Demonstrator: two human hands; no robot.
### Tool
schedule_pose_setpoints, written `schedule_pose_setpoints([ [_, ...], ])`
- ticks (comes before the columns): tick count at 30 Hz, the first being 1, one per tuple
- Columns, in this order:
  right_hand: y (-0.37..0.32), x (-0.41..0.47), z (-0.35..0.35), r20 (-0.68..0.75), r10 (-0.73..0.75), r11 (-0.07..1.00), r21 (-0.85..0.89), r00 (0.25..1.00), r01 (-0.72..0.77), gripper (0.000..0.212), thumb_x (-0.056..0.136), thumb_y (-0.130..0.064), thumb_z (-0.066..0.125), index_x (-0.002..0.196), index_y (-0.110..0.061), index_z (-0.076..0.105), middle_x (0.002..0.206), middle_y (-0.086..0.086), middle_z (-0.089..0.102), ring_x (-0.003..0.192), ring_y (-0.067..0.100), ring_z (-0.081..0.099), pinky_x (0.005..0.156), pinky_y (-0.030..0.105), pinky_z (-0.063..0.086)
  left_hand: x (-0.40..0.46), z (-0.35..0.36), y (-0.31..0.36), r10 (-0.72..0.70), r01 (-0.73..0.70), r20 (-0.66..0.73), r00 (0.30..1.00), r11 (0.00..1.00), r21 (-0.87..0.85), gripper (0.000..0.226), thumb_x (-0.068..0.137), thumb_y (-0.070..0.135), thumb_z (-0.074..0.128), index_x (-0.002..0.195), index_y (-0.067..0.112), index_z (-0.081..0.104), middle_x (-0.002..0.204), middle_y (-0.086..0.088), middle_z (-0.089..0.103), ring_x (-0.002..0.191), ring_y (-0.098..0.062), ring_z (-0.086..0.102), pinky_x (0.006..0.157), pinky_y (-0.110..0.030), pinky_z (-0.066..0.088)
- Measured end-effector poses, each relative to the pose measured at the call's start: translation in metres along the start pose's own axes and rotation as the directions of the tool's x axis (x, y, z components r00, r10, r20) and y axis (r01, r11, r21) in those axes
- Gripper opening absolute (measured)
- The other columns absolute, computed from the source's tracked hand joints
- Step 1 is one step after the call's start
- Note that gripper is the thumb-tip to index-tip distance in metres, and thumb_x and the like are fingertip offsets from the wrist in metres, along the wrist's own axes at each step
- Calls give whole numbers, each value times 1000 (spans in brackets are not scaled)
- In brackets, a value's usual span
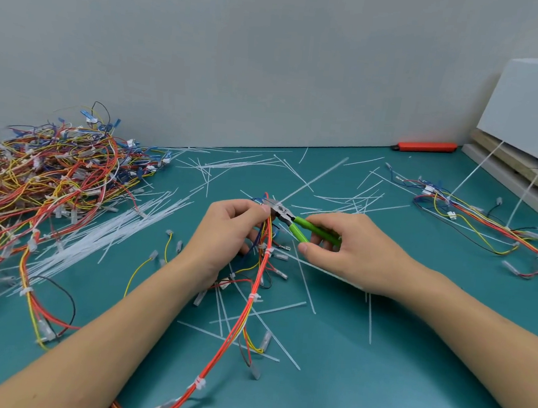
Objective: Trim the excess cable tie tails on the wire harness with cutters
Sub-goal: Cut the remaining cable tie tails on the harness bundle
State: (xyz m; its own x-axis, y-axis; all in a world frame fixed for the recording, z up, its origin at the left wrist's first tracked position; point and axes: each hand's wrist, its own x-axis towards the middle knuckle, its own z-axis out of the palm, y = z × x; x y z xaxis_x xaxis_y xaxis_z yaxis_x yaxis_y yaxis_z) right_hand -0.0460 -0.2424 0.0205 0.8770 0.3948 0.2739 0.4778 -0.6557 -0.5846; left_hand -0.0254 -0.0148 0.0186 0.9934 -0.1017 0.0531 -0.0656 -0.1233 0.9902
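Left hand (227, 229) pinches harness (265, 252) near bench centre; right hand (348, 248) fingers wrap cutters (287, 219). Should cut flush w/ tie head, clear of wires.

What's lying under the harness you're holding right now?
Under the wire harness, cut white tie tails lie scattered on the teal table, with loose terminal wires. The left hand covers whatever lies beneath the upper part.

Your cutters (287, 219) show bare metal jaws and glossy green plastic grips; the teal bench (378, 357) at six o'clock looks smooth and matt, strewn with translucent plastic tie tails (303, 279).
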Motion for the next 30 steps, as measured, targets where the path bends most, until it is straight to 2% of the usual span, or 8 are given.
schedule_pose_setpoints([
  [4, -4, 1, -4, 9, -25, 999, -44, 1000, 25, 23, 97, -42, 66, 87, -22, 62, 72, -9, 57, 62, 11, 49, 62, 36, 46, 0, -2, 0, 9, -9, 7, 1000, 1000, -24, 24, 96, 28, 64, 77, 23, 77, 73, 4, 72, 57, -9, 57, 51, -24, 44],
  [8, -5, 0, -1, -6, 7, 998, -56, 1000, -7, 35, 91, -58, 60, 91, -23, 63, 78, -11, 59, 70, 12, 54, 68, 41, 51, 0, -1, 0, 5, -5, 6, 1000, 1000, -9, 22, 89, 37, 66, 81, 21, 78, 75, 1, 69, 60, -10, 55, 53, -25, 45],
  [11, -5, -1, 4, -19, 40, 995, -91, 999, -41, 57, 77, -75, 52, 106, -28, 66, 95, -13, 62, 84, 8, 58, 79, 36, 53, 1, -1, -1, -4, 4, 5, 1000, 1000, 1, 28, 82, 44, 67, 82, 18, 78, 75, -3, 66, 64, -13, 53, 55, -27, 45],
  [14, -5, -2, 1, -35, 36, 995, -91, 999, -39, 66, 75, -77, 53, 118, -29, 66, 101, -14, 63, 90, 7, 59, 83, 31, 52, 1, -1, -2, -4, 4, 15, 1000, 1000, 2, 28, 81, 45, 67, 82, 19, 78, 75, -4, 65, 65, -14, 52, 56, -28, 44],
  [16, -4, -2, -1, -32, 32, 995, -89, 999, -35, 56, 80, -70, 59, 114, -27, 67, 97, -14, 63, 87, 8, 60, 81, 33, 53, 2, -1, -2, -3, 2, 17, 1000, 1000, 8, 28, 81, 45, 67, 83, 19, 78, 75, -4, 65, 66, -14, 52, 56, -28, 44],
  [19, -5, -1, -2, -13, 2, 996, -92, 1000, -3, 24, 92, -45, 67, 91, -21, 64, 80, -8, 62, 72, 14, 57, 72, 44, 53, 2, -1, -2, -6, 6, 10, 1000, 1000, 0, 29, 82, 44, 67, 83, 18, 78, 75, -4, 66, 65, -15, 52, 55, -28, 44],
  [24, -5, 1, -7, -7, -1, 991, -134, 1000, 0, 24, 94, -47, 63, 92, -23, 61, 83, -10, 60, 72, 14, 56, 71, 45, 52, 3, -2, -3, -21, 21, 14, 1000, 1000, 6, 32, 82, 47, 67, 86, 17, 78, 80, -9, 65, 70, -20, 51, 59, -32, 44],
  [30, -4, -2, 1, -19, 38, 990, -138, 999, -40, 65, 76, -78, 50, 123, -34, 63, 104, -15, 62, 95, 3, 59, 83, 26, 50, 3, -2, -3, -13, 13, 14, 1000, 1000, 12, 29, 81, 47, 68, 84, 20, 79, 80, -8, 64, 69, -17, 51, 57, -29, 45],
])
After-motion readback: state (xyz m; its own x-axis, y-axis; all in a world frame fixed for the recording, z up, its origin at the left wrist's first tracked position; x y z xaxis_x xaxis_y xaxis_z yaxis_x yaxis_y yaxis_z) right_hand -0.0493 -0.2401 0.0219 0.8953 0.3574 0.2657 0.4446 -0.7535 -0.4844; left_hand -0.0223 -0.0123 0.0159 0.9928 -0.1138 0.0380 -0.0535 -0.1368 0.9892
